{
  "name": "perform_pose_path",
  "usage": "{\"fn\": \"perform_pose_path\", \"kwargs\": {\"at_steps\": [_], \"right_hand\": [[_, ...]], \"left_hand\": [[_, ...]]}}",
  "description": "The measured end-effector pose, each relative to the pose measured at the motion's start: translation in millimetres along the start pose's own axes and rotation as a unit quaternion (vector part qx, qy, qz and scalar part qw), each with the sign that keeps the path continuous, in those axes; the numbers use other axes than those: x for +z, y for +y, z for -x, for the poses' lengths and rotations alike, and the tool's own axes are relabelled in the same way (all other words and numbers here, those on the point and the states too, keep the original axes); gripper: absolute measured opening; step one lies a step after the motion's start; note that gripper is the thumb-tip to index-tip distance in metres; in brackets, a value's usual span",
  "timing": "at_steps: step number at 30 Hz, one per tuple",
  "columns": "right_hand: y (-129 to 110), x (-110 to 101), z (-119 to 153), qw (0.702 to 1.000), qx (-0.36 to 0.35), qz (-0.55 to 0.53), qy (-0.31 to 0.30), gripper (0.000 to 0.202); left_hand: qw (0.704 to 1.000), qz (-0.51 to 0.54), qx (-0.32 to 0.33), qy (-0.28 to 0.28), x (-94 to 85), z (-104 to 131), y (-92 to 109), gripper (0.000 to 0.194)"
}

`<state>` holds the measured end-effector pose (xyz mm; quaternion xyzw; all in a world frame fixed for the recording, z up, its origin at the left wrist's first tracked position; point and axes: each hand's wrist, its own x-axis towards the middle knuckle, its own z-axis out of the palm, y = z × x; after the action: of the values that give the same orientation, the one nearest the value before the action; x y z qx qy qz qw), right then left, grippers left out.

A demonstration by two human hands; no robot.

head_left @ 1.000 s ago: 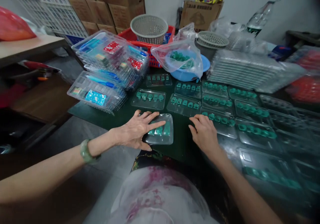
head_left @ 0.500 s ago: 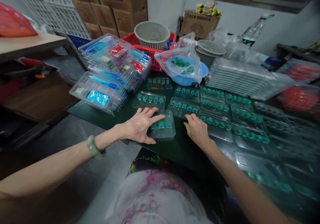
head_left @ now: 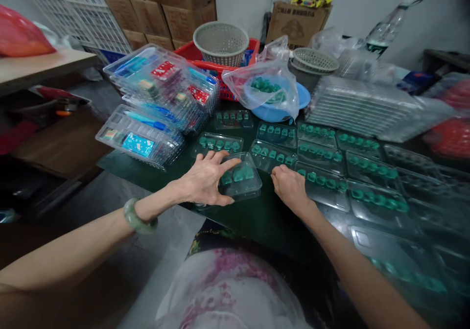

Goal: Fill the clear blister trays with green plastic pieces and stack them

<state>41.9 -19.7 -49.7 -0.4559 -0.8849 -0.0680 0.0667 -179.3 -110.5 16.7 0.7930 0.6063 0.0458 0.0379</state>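
Note:
My left hand spans a clear plastic tray from the left, its fingers at the far edge and the thumb near the front. Green translucent pieces sit in a row in that tray, partly hidden by the hand. The tray looks slightly tilted, with a second edge under its front. My right hand is closed, fingertips pressed together, by the near corner of another clear tray of green pieces. Whatever its fingers pinch, if anything, is hidden. A further filled tray lies just beyond my left hand.
More filled trays cover the right of the dark green table. Stacked packed trays stand at left. Behind are a blue bowl with bagged green pieces, a grey basket, a red crate and stacked clear trays.
The tray under my left hand has tilted and shifted slightly up and right. My right hand's fingers have curled in closer together. The view has also shifted a little.

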Motion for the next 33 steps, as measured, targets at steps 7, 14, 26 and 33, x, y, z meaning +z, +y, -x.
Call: {"fn": "perform_pose_path", "kwargs": {"at_steps": [7,14,26,33], "right_hand": [[-3,-6,4,0.999,0.021,-0.047,0.002,0.018],[-23,-22,20,0.934,0.033,-0.356,-0.003,0.026],[-36,-15,19,0.812,0.083,-0.577,-0.034,0.011],[-40,-9,21,0.753,0.133,-0.644,-0.035,0.010]], "left_hand": [[1.000,0.001,-0.001,-0.015,4.3,0,2,0.093],[0.999,-0.026,-0.017,0.015,11.9,6,10,0.106],[0.998,-0.008,-0.027,0.048,7.7,14,18,0.108],[0.958,0.282,-0.036,0.031,-13.1,10,0,0.089]]}}
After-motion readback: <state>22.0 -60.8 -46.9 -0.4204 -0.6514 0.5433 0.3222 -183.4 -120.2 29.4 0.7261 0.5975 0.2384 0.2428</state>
